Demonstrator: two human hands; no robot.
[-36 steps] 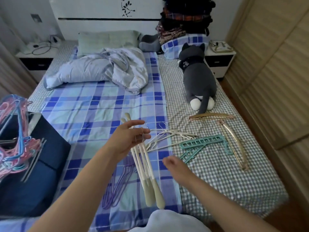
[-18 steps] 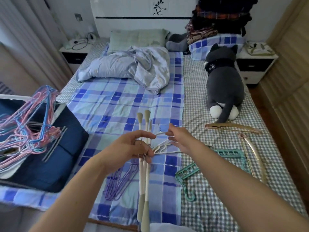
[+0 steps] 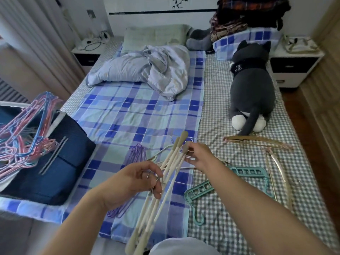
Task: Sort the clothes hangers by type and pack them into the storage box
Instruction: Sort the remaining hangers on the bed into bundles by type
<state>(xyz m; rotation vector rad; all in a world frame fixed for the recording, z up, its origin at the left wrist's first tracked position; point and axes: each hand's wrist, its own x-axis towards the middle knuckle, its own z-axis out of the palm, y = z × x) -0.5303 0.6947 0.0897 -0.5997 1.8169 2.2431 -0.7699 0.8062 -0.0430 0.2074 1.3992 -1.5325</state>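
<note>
My left hand (image 3: 136, 178) grips a bundle of cream hangers (image 3: 156, 205) by their metal hooks, the arms pointing up and down over the bed. At the bundle's upper end my right hand (image 3: 199, 155) pinches another cream hanger. More cream hangers (image 3: 158, 157) lie under the bundle on the plaid sheet. Purple wire hangers (image 3: 137, 152) lie left of them. Teal plastic hangers (image 3: 244, 172) and gold hangers (image 3: 257, 140) rest on the checked cover to the right. The dark blue storage box (image 3: 55, 166) stands at the left with pink and blue wire hangers (image 3: 24, 129) in it.
A grey plush cat (image 3: 252, 89) lies on the bed's right half. A crumpled duvet (image 3: 147, 70) and pillows sit toward the headboard. Nightstands flank the bed, a wardrobe (image 3: 327, 89) lines the right side, and curtains hang at the left.
My right hand moved up from the bed to the bundle's upper end and took hold of a cream hanger. The bundle in my left hand tilted, and my view swung left.
</note>
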